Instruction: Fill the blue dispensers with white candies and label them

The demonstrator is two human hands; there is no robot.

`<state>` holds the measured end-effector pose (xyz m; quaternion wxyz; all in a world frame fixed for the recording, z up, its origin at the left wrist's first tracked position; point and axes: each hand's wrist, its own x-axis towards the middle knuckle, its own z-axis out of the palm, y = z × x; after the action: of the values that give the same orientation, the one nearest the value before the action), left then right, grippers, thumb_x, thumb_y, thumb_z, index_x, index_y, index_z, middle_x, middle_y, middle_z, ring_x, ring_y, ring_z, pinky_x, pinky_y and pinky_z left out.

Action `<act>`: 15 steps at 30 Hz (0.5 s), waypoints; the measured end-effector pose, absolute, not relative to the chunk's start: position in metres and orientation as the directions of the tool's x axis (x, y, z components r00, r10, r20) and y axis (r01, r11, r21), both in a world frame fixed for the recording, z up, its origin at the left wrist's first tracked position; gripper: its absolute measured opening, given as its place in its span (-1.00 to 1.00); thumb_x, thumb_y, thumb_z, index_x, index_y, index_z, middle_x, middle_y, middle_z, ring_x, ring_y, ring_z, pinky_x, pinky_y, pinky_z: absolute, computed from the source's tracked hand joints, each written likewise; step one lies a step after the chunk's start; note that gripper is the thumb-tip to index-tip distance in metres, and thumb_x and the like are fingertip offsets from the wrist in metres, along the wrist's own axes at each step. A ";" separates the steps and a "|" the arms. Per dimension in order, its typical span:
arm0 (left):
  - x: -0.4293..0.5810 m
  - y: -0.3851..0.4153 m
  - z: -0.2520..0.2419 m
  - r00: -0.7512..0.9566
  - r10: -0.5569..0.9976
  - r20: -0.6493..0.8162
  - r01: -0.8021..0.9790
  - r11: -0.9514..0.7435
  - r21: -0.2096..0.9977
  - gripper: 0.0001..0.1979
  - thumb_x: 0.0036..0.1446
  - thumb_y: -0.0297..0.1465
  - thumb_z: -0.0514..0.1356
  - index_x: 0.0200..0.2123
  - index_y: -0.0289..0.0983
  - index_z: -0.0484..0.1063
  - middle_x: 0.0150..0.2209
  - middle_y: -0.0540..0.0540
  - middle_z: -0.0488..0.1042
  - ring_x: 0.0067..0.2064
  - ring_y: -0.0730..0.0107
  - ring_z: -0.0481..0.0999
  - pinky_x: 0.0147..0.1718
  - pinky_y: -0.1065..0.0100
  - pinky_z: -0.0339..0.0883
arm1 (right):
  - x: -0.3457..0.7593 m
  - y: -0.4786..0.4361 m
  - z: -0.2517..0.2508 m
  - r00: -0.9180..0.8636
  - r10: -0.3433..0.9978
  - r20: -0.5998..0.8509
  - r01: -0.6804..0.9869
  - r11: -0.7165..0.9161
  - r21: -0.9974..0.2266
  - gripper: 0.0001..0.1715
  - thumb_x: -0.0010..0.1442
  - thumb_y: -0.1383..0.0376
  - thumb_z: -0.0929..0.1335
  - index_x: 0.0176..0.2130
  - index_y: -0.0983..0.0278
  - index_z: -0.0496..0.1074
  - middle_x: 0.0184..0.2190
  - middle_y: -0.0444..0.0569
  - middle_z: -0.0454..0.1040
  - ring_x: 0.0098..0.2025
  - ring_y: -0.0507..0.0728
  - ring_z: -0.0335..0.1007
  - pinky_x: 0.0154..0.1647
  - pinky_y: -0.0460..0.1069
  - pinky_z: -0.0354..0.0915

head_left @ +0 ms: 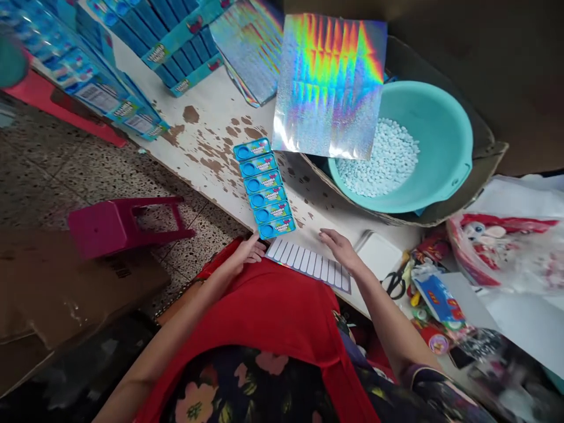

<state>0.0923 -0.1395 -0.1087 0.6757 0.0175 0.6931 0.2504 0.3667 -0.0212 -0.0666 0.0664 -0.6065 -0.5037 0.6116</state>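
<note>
A row of several blue candy packs [264, 189], printed "Caramelo" and each with a round hollow at its left end, lies on the worn white table. Just in front of it, along the table edge, is a pale sheet of blank white labels [308, 262]. My left hand [249, 252] is at the near left corner of the row, beside the left end of the label sheet, its fingers loosely stretched and holding nothing I can see. Over the right part of the label sheet hovers my right hand [339, 248], open, with fingers extended toward the packs.
A turquoise tub [445, 153] of small white candies sits in a cardboard box, partly covered by a shiny holographic sheet [330, 88]. More foil sheets [253, 50] and blue display boxes [176, 47] stand behind. Scissors [394, 283] and bags lie right; a magenta stool [127, 226] stands left.
</note>
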 end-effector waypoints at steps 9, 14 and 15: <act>0.101 -0.146 -0.109 0.088 0.575 -0.814 -0.497 0.733 0.464 -0.62 -0.31 -0.31 0.41 -0.35 -0.35 0.52 -0.47 -0.07 0.53 -0.51 0.41 0.42 -0.47 0.42 0.21 | 0.412 -0.084 -0.054 -0.136 0.524 -0.841 0.743 -0.507 -0.436 -0.39 0.08 -0.21 0.25 -0.51 0.24 0.44 -0.55 -0.06 0.47 -0.42 0.15 0.38 -0.27 0.07 0.29; 0.021 -0.212 -0.071 -0.161 0.606 -0.779 -0.546 0.603 0.581 -0.59 -0.23 -0.28 0.39 -0.23 -0.27 0.51 -0.35 -0.09 0.57 -0.41 0.34 0.50 -0.41 0.39 0.32 | 0.345 -0.102 -0.070 -0.276 0.230 -0.933 0.460 -0.820 -0.339 -0.37 0.10 -0.20 0.26 -0.32 0.29 0.50 -0.34 0.08 0.57 -0.35 0.16 0.49 -0.23 0.06 0.36; 0.007 -0.229 -0.061 -0.202 0.599 -0.775 -0.531 0.598 0.601 -0.58 -0.24 -0.28 0.39 -0.23 -0.27 0.51 -0.35 -0.11 0.57 -0.40 0.31 0.51 -0.40 0.36 0.34 | 0.323 -0.105 -0.077 -0.328 0.211 -0.921 0.413 -0.844 -0.341 -0.35 0.12 -0.20 0.25 -0.33 0.30 0.50 -0.36 0.11 0.57 -0.35 0.17 0.50 -0.22 0.07 0.37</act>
<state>0.0068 -0.2285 -0.0615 0.6311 0.0270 0.6331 0.4474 0.3228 -0.1051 -0.0770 -0.0659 -0.5758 -0.2711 0.7685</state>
